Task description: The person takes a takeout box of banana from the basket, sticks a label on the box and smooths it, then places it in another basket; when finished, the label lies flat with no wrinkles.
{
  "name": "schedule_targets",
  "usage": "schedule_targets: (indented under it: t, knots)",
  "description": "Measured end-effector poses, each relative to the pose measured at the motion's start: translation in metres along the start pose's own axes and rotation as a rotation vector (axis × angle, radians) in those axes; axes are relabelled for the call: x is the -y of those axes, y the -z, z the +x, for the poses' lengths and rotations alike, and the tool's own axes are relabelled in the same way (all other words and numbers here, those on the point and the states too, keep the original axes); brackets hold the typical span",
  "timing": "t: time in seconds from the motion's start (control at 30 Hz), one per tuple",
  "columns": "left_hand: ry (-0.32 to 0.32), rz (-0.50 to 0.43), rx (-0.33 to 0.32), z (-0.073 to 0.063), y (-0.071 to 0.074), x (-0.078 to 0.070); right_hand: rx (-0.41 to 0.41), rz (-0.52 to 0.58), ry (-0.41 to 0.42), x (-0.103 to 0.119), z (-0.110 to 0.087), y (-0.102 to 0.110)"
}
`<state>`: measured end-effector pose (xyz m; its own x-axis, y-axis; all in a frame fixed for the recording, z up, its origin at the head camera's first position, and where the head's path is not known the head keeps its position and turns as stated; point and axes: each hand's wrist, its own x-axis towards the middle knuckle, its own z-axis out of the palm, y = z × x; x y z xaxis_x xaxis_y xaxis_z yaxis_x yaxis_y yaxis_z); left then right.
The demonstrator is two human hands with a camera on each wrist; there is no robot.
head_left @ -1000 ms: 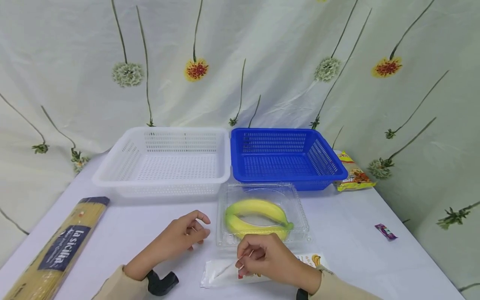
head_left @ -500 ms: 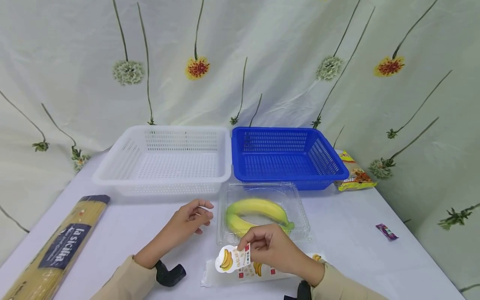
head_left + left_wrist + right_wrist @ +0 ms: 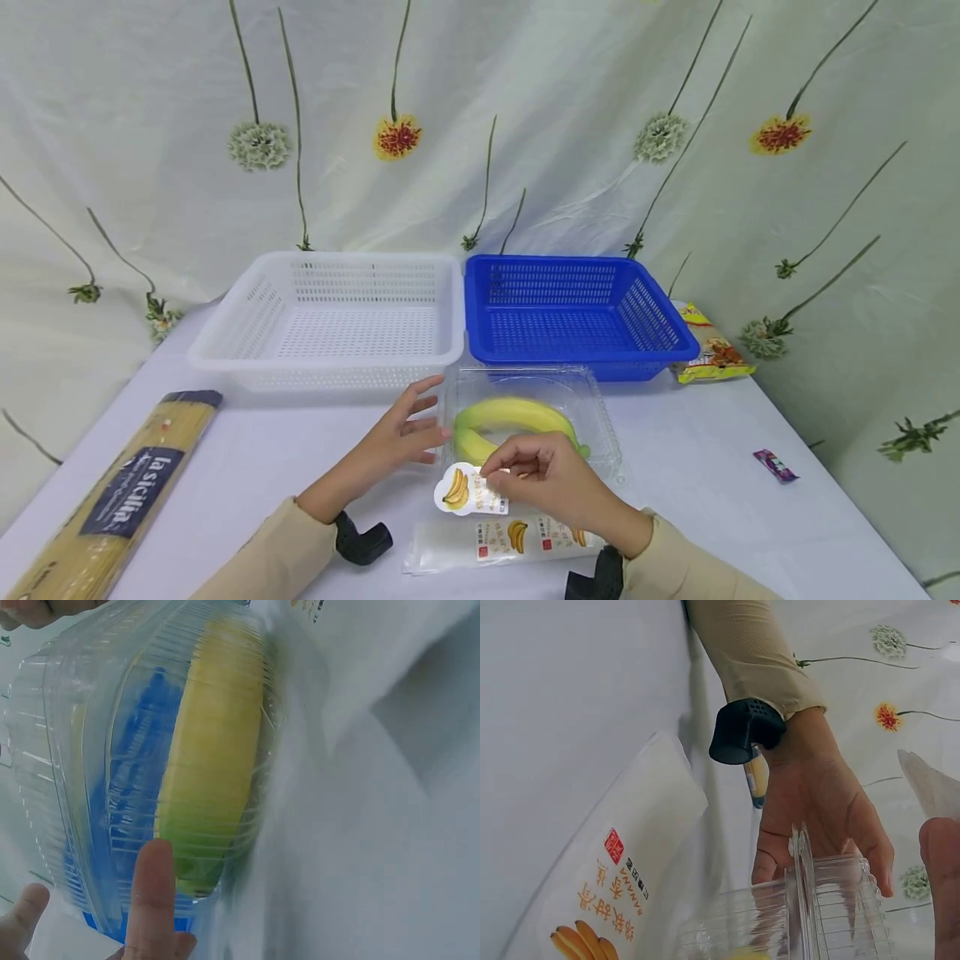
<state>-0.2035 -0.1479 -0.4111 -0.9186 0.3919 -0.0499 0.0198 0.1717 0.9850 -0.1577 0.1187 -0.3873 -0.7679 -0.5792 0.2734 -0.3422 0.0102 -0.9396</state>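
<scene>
My right hand [image 3: 551, 483] pinches a white cloud-edged banana sticker [image 3: 455, 490] between thumb and fingers, over the front edge of a clear plastic clamshell box [image 3: 596, 408]. Two yellow-green bananas [image 3: 517, 410] lie inside the box. At the box's left side is my left hand [image 3: 408, 435], fingers spread and fairly straight; in the left wrist view one finger [image 3: 150, 907] points up along the ribbed wall. The right wrist view shows the left palm [image 3: 817, 799] behind the box's edge. A strip of banana-printed sticker backing [image 3: 450, 546] lies in front of the box.
Behind the box stand a white basket [image 3: 322, 365] and a blue basket [image 3: 570, 358], side by side. A spaghetti pack [image 3: 131, 492] lies at left. A yellow snack bag [image 3: 712, 354] and a small purple packet [image 3: 776, 465] lie at right.
My right hand has raised the sticker off the strip, turned its printed face into view and moved it toward the box. My left hand has moved right to the box, its fingers spreading.
</scene>
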Motion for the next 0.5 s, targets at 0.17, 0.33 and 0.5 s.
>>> schedule_targets:
  t: [0.17, 0.33, 0.5]
  knots:
    - [0.020, 0.009, 0.020, 0.008, -0.005, -0.001, -0.040, -0.012, 0.005, 0.000, 0.003, 0.005]
    - [0.037, -0.004, 0.041, 0.013, -0.007, -0.003, -0.074, 0.007, -0.010, 0.003, 0.007, 0.012]
    - [0.039, -0.028, 0.051, 0.016, -0.007, -0.003, -0.096, -0.005, -0.056, 0.006, 0.010, 0.021]
